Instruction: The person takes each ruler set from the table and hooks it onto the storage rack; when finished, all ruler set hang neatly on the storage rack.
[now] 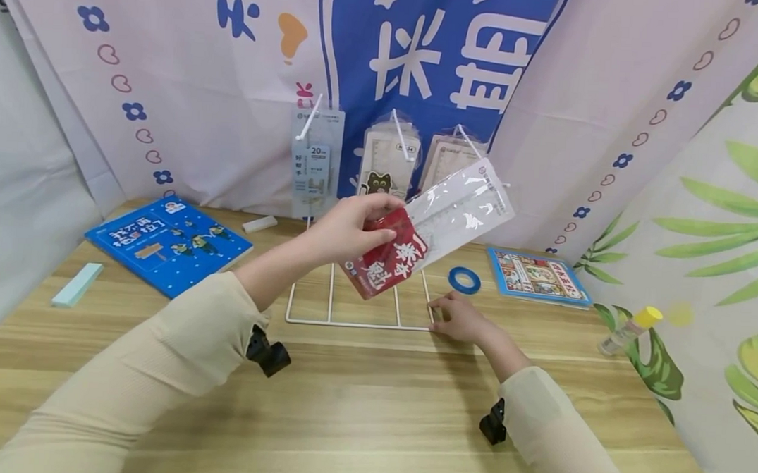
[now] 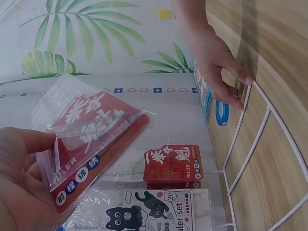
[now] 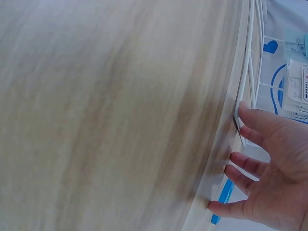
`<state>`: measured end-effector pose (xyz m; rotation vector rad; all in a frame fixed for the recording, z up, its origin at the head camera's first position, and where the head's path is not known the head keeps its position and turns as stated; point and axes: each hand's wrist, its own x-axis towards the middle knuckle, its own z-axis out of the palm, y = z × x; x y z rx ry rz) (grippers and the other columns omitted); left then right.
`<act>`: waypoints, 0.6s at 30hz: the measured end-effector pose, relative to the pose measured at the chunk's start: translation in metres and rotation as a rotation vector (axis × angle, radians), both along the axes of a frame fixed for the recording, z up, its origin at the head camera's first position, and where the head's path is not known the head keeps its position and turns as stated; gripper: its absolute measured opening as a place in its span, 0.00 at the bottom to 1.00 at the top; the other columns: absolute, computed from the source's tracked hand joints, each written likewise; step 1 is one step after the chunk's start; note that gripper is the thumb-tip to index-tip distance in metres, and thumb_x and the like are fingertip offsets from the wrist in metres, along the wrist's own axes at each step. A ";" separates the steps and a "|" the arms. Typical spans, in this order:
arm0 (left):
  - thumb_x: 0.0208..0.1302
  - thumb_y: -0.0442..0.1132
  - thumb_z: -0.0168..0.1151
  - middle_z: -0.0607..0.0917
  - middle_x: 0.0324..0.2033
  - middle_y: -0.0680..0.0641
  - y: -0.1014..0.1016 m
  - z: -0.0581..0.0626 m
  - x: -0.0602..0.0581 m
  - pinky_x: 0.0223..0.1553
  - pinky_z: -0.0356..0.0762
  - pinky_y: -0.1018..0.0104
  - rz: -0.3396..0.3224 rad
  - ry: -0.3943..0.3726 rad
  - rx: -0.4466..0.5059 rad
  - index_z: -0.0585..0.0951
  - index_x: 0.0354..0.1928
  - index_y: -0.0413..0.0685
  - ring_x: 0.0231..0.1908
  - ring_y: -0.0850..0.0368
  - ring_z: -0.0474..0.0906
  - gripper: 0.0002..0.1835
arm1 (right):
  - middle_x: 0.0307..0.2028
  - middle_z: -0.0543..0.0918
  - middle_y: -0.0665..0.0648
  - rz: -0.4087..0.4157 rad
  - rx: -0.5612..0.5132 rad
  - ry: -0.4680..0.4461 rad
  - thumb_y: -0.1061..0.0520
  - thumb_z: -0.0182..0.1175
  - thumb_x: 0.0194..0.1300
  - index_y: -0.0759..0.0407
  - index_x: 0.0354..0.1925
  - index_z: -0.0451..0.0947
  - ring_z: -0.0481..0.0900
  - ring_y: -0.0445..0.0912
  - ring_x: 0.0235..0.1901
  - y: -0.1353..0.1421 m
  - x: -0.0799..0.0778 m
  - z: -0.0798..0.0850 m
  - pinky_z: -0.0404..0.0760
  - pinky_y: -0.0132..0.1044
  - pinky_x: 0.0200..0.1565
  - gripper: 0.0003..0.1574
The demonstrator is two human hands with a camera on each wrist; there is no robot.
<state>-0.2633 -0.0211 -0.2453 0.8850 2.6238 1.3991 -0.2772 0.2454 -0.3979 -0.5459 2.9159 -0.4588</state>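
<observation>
My left hand [image 1: 347, 228] grips a ruler set pack [image 1: 391, 255] by its red card end, thumb across the front. The pack's clear sleeve slants up to the right, overlapping the hanging packs in the head view. Below it stands a white wire display rack [image 1: 362, 325], its base on the table. At the base's front right corner, my right hand [image 1: 461, 318] pinches the wire between thumb and fingertips. From the rack's prongs hang a blue ruler pack [image 1: 318, 170], a black-cat ruler pack [image 1: 389, 152] and, at right, a red-card ruler pack [image 2: 173, 163].
A blue book [image 1: 169, 245], a mint-coloured bar [image 1: 77, 285] and a small white block [image 1: 260, 223] lie at left. To the right are a blue tape ring [image 1: 465, 270], a comic-covered booklet [image 1: 539, 277] and a yellow-capped glue stick [image 1: 632, 331]. A printed curtain [image 1: 232, 117] hangs behind the rack.
</observation>
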 end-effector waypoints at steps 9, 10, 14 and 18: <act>0.60 0.35 0.58 0.78 0.49 0.47 -0.002 -0.004 0.002 0.37 0.77 0.65 0.005 -0.018 0.021 0.70 0.58 0.50 0.42 0.57 0.76 0.22 | 0.46 0.71 0.64 0.000 -0.003 0.006 0.55 0.63 0.56 0.64 0.54 0.72 0.69 0.55 0.45 0.000 0.001 0.001 0.70 0.49 0.49 0.28; 0.60 0.35 0.58 0.78 0.49 0.47 -0.002 -0.004 0.002 0.37 0.77 0.64 0.002 -0.018 0.025 0.70 0.58 0.50 0.41 0.57 0.76 0.22 | 0.46 0.71 0.64 0.000 -0.003 0.005 0.55 0.63 0.56 0.64 0.54 0.72 0.69 0.55 0.44 0.001 0.001 0.001 0.70 0.49 0.49 0.28; 0.60 0.35 0.58 0.79 0.47 0.47 0.002 -0.008 0.000 0.35 0.78 0.65 0.000 -0.032 0.038 0.71 0.57 0.51 0.39 0.56 0.77 0.22 | 0.47 0.70 0.64 -0.008 -0.001 -0.003 0.54 0.62 0.56 0.63 0.54 0.72 0.69 0.54 0.45 0.001 0.001 0.000 0.70 0.49 0.49 0.28; 0.59 0.35 0.59 0.80 0.46 0.46 0.007 -0.017 -0.008 0.33 0.79 0.66 0.029 -0.029 0.041 0.71 0.55 0.50 0.38 0.56 0.77 0.21 | 0.48 0.70 0.64 -0.022 -0.002 -0.008 0.54 0.63 0.56 0.62 0.54 0.72 0.69 0.55 0.46 0.000 0.002 0.000 0.70 0.49 0.50 0.28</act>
